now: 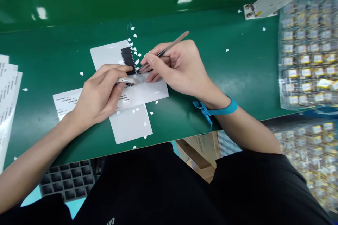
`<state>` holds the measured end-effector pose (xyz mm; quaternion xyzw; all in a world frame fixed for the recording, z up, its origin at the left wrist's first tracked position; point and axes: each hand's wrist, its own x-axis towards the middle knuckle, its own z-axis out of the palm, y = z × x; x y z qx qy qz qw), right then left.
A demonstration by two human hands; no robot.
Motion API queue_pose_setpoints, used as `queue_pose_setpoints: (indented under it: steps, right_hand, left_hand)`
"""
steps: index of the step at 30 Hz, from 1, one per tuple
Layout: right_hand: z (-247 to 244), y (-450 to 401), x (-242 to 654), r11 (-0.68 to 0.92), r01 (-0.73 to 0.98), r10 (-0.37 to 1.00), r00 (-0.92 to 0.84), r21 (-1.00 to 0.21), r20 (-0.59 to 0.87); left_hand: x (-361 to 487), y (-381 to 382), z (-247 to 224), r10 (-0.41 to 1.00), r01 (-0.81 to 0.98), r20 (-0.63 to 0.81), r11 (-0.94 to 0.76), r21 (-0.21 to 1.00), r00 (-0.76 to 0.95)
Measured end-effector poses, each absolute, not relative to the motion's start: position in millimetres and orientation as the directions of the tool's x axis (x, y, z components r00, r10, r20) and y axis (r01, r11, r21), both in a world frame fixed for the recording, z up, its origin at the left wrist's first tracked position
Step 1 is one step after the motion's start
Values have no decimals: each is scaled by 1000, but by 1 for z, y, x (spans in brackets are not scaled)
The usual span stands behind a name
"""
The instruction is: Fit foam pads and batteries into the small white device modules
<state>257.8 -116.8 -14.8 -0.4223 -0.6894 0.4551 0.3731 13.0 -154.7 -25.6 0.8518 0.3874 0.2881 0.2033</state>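
Observation:
My left hand point(101, 93) is closed round a small white device point(126, 80), held low over the sheets. One fingertip of that hand rests on a black strip of small stickers point(127, 59) with a toothed edge. My right hand point(176, 65) grips a pair of metal tweezers point(169, 47) like a pen. The tweezers' tips meet the lower right edge of the black strip; whether anything is between them is too small to tell. White backing sheets point(155, 90) lie crossed under both hands, and a printed label sheet point(67, 101) sticks out at the left.
Small white paper tabs point(135, 36) are scattered over the green table point(237, 77). Label sheets point(9, 91) lie at the far left. Clear trays of small parts point(307, 56) stand at the right, near a metal bracket point(260, 8). A blue wrist strap point(224, 109) circles my right wrist.

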Motion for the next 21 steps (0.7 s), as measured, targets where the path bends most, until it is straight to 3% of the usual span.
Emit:
queue_pose_setpoints:
  steps: [21]
  right_hand:
    - [-23,-114,258,224,220,912,-392,-949,124]
  left_hand:
    - [12,-154,-32,746,538,369,-660,525,555]
